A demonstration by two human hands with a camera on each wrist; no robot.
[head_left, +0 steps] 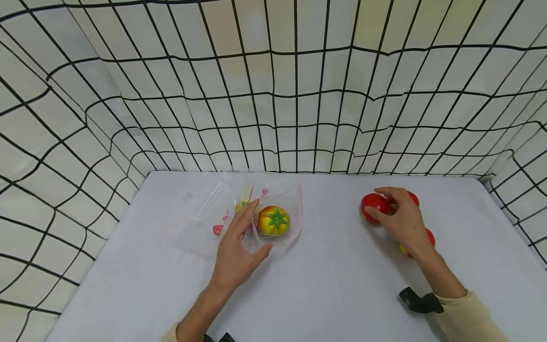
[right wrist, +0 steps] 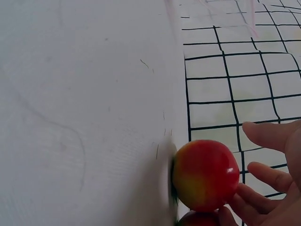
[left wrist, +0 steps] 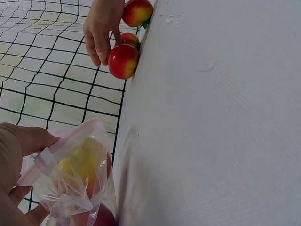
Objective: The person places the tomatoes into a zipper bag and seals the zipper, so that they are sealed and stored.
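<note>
A clear zip bag [head_left: 295,232] with a pink edge lies at the left of the white table. Inside it is a round red-and-yellow tomato-like fruit [head_left: 273,221] with a green star-shaped calyx; more red and yellow shows beneath the plastic. My left hand [head_left: 235,259] is spread at the bag's mouth, and its fingers touch the pink zip strip [left wrist: 40,167]. Over at the right, my right hand [head_left: 403,221] is above a red tomato [head_left: 370,204], thumb and fingers apart. Another red tomato [head_left: 413,197] and a red-and-yellow one [head_left: 430,237] are partly hidden by it.
A black-lined net [head_left: 295,95] hangs in front of pale walls behind the table and at both sides. The white tabletop [head_left: 325,285] ends at the net's foot. Dark wrist mounts [head_left: 420,301] sit at the sleeves.
</note>
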